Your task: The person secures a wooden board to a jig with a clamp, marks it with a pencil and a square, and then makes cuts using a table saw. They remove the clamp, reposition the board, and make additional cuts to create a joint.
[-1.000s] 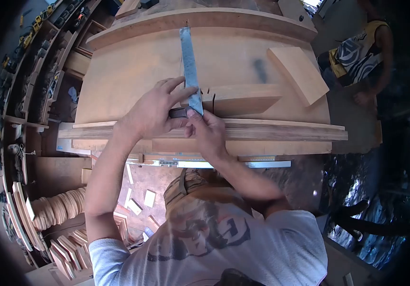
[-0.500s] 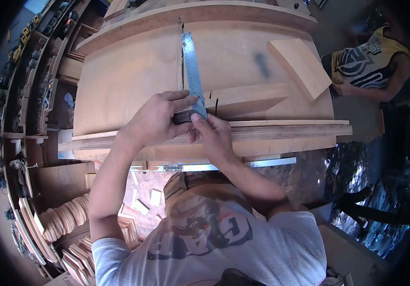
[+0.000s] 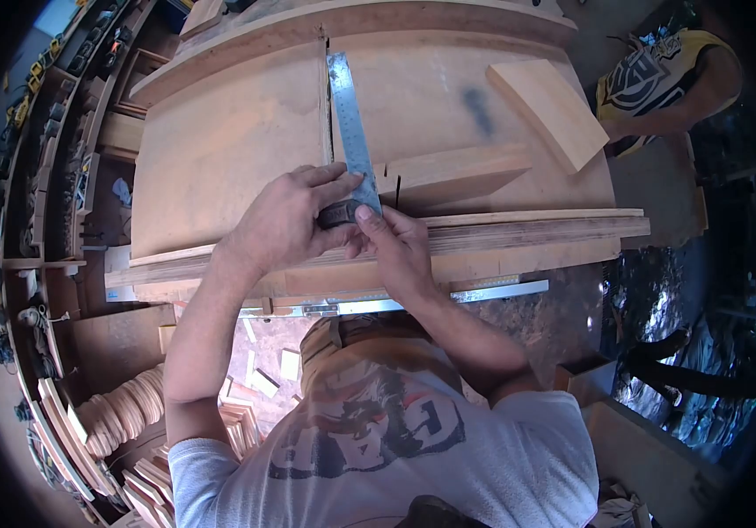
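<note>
Landmark: square [image 3: 349, 110], pale metal blade [image 3: 355, 141] with a dark handle [image 3: 336, 214] at its near end. It lies over the middle of the worktop [image 3: 228, 158], blade aimed at the far side, tip leaning a little left. Cannot tell whether the blade rests on the surface or is held just above it. 2 hands on it. Left hand [image 3: 285, 216] comes from the left of the square: grip closed on the handle, fingers laid against the blade, probably to control both parts together. Right hand [image 3: 401, 253] comes from the near right: thumb on the blade's near end, fingers curled below, so grip closed on the square too; likely steadies the corner where blade and handle meet. Just left of the square, a slot [image 3: 328, 114] runs roughly along the blade. At the near side of the square, long strips [image 3: 527, 231] lie crosswise beneath the hands. Beyond its tip, a rail [image 3: 448, 15] also runs crosswise. Just right of the square, 1 block [image 3: 452, 180]; farther right, a 2nd block [image 3: 554, 119] lies slanted, a placing that seems to leave the hands room. Nearer than the square and strips: a straightedge [image 3: 505, 292]. Far right of the square: another person [image 3: 650, 88].
</note>
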A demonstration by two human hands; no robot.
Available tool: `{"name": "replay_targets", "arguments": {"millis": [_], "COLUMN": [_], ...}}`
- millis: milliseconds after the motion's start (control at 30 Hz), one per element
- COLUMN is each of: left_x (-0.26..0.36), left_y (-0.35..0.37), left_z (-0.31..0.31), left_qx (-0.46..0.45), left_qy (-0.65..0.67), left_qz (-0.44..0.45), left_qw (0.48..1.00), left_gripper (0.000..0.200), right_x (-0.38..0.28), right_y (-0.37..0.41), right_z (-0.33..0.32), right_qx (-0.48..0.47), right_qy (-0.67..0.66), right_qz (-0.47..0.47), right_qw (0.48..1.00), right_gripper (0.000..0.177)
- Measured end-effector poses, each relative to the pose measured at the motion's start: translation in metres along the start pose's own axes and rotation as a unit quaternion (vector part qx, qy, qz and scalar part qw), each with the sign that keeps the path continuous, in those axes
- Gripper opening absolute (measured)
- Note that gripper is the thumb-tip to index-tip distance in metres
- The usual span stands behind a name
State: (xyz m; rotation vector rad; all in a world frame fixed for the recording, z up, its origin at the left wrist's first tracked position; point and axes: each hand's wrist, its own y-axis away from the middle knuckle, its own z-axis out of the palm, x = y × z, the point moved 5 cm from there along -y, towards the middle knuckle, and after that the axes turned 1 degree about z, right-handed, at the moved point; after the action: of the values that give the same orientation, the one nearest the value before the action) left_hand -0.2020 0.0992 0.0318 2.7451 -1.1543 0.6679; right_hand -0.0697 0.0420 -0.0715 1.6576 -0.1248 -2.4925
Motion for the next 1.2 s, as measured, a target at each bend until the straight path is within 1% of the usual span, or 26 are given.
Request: {"name": "replay_targets", "arguments": {"millis": [133,433,533,633,733,800,833,867,900,933,1000,1033,1067,1100,1200], "left_x": [-0.001,0.001,0.003,0.005,0.006,0.007,0.006,0.006,0.007,0.008,0.008,0.008,0.007,0.006,0.004], "left_y": [0.001,0.001,0.0,0.0,-0.001,-0.001,-0.002,-0.002,-0.003,-0.004,-0.004,-0.005,-0.005,-0.004,-0.005], "left_z": [0.0,0.002,0.001,0.0,-0.002,-0.004,-0.004,-0.003,-0.003,-0.006,-0.007,-0.006,-0.006,-0.004,-0.003], "left_qx": [-0.005,0.008,0.006,0.004,-0.007,-0.008,-0.007,-0.008,-0.013,-0.018,-0.028,-0.03,-0.032,-0.03,-0.032], "left_qy": [-0.002,-0.004,-0.002,-0.004,0.008,0.012,0.007,0.003,0.009,0.013,0.013,0.01,0.006,0.004,0.0], "left_qz": [0.005,-0.004,-0.005,0.0,-0.006,-0.004,0.003,0.01,0.011,0.011,0.009,0.009,0.01,0.011,0.016], "left_qw": [1.0,1.0,1.0,1.0,1.0,1.0,1.0,1.0,1.0,1.0,0.999,0.999,0.999,0.999,0.999], "left_gripper": [0.06,0.062,0.061,0.061,0.06,0.06,0.06,0.059,0.059,0.059,0.059,0.059,0.059,0.06,0.06], "right_x": [0.0,-0.003,-0.005,-0.006,-0.022,-0.048,-0.083,-0.121,-0.155,-0.191,-0.259,-0.282,-0.291,-0.298,-0.3], "right_y": [-0.001,0.0,0.0,0.002,0.015,0.032,0.048,0.065,0.083,0.112,0.176,0.201,0.201,0.199,0.203], "right_z": [0.001,-0.002,-0.001,-0.003,-0.018,-0.047,-0.054,-0.06,-0.068,-0.073,-0.079,-0.077,-0.04,-0.003,0.006], "right_qx": [0.0,-0.003,-0.004,-0.008,0.045,0.093,0.146,0.168,0.164,0.119,0.016,-0.038,-0.053,-0.07,-0.158], "right_qy": [-0.012,0.041,0.038,0.025,0.037,0.144,0.209,0.192,0.118,0.162,0.221,0.178,0.237,0.289,0.271], "right_qz": [-0.006,-0.018,-0.023,0.001,0.072,-0.071,-0.141,-0.224,-0.314,-0.401,-0.569,-0.676,-0.7,-0.722,-0.718], "right_qw": [1.0,0.999,0.999,1.0,0.996,0.983,0.957,0.94,0.928,0.894,0.792,0.714,0.672,0.625,0.622], "right_gripper": [0.039,0.042,0.043,0.038,0.033,0.035,0.037,0.037,0.037,0.041,0.057,0.05,0.045,0.044,0.036]}}
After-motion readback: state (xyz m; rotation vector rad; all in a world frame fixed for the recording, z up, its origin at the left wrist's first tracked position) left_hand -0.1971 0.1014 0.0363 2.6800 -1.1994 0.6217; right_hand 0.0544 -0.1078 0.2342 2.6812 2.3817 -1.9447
